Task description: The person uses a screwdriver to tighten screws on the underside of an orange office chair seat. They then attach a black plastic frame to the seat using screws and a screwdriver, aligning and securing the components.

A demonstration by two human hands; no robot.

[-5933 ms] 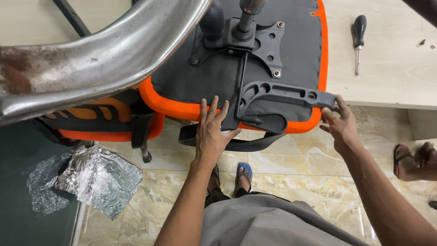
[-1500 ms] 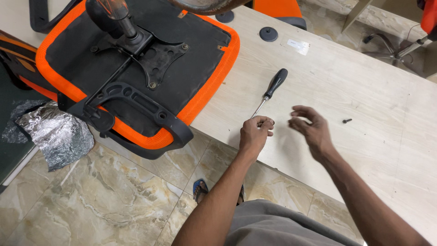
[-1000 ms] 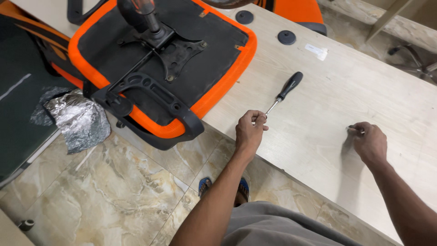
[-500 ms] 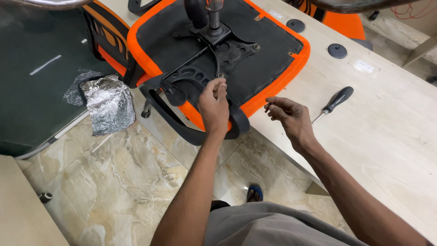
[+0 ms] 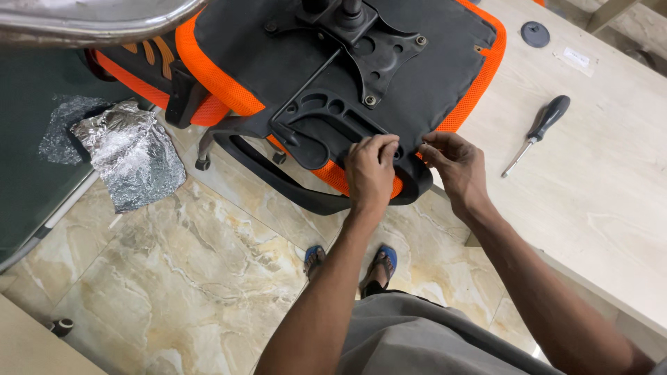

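View: looking down from the person's head at an upturned office chair seat (image 5: pixel 431 76), black underneath with orange mesh edging, lying on a pale wooden desk (image 5: pixel 597 201) with its near edge overhanging a marbled floor (image 5: pixel 208 264).
Left hand (image 5: pixel 369 173): resting on the black armrest bracket (image 5: pixel 326 128) at the seat's near edge, fingers (image 5: pixel 385 149) pressed together, pinching something too small to make out.
Right hand (image 5: pixel 455 167): just beside the left, at the seat's orange rim, fingers curled and pinched; what they grip is hidden.
Step in hand: it looks like a small fastener is being set into the bracket by hand.
Next move: likely calls for the black-handled screwdriver (image 5: pixel 538 132), lying on the desk to the right, apart from both hands.
Also there: crumpled foil (image 5: pixel 132 153) on the floor at left.
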